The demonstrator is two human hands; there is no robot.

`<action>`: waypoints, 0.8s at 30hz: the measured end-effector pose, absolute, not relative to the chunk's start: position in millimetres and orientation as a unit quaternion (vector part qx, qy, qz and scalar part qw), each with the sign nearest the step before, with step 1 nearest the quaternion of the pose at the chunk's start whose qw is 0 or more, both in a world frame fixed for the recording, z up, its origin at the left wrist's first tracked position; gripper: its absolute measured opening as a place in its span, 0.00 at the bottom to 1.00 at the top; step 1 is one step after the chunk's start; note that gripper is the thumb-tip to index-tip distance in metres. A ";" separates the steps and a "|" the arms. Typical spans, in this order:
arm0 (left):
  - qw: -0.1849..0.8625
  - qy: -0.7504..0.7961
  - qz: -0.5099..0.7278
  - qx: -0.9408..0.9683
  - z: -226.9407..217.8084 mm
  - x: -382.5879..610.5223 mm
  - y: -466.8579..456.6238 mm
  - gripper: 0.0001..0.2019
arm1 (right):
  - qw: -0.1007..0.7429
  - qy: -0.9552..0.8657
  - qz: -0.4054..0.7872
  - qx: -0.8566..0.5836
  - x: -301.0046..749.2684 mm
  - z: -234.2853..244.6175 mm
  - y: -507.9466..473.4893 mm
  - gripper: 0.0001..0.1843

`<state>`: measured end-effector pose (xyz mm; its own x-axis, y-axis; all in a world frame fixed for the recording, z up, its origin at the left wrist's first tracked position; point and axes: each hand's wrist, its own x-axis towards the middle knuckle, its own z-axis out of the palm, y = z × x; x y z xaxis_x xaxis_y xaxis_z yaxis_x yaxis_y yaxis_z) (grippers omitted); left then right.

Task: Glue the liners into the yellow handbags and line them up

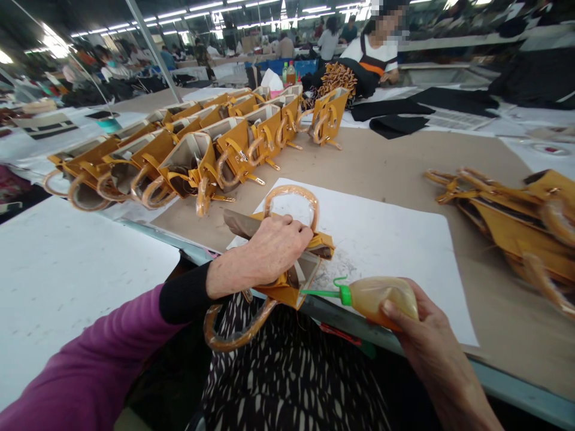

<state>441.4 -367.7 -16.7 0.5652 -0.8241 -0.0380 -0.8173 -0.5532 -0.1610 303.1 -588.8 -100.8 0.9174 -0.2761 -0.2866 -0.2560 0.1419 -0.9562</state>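
Note:
My left hand (281, 245) is closed over a small mustard-yellow handbag (283, 294) at the table's front edge. One curved, plastic-wrapped handle (294, 190) of the bag stands up behind my fingers, and the other hangs over my lap. In my right hand (420, 326) is a soft squeeze bottle (381, 296) holding amber liquid, lying almost level. Its green nozzle (321, 293) points left, with the tip at the upper edge of the bag's opening. Whether any liquid is coming out cannot be made out.
Rows of similar handbags (233, 146) stand at the back left. More yellow bag pieces (516, 221) lie on the right. A white paper sheet (404, 239) covers part of the brown tabletop. Dark fabric pieces (390, 111) and a co-worker (372, 54) are beyond.

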 end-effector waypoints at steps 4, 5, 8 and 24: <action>0.080 0.460 -0.020 -0.884 -16.9 441.3 -368.8 0.04 | 0.744 0.220 -0.021 -0.630 305.8 -96.8 -581.3 0.21; 0.080 0.458 -0.019 -0.885 -16.8 441.3 -369.1 0.04 | 0.747 0.224 -0.026 -0.625 306.5 -95.3 -579.6 0.21; 0.078 0.455 -0.016 -0.887 -16.2 441.2 -370.0 0.04 | 0.752 0.234 -0.034 -0.615 307.0 -93.0 -576.9 0.21; 0.089 0.449 0.004 -0.889 -11.8 440.6 -371.6 0.05 | 0.733 0.231 -0.034 -0.639 302.3 -94.7 -579.4 0.21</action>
<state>440.6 -371.6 -11.8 0.5960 -0.7982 -0.0878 -0.7998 -0.5802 -0.1540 302.3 -579.4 -94.7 0.8908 -0.3455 -0.2950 -0.2456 0.1800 -0.9525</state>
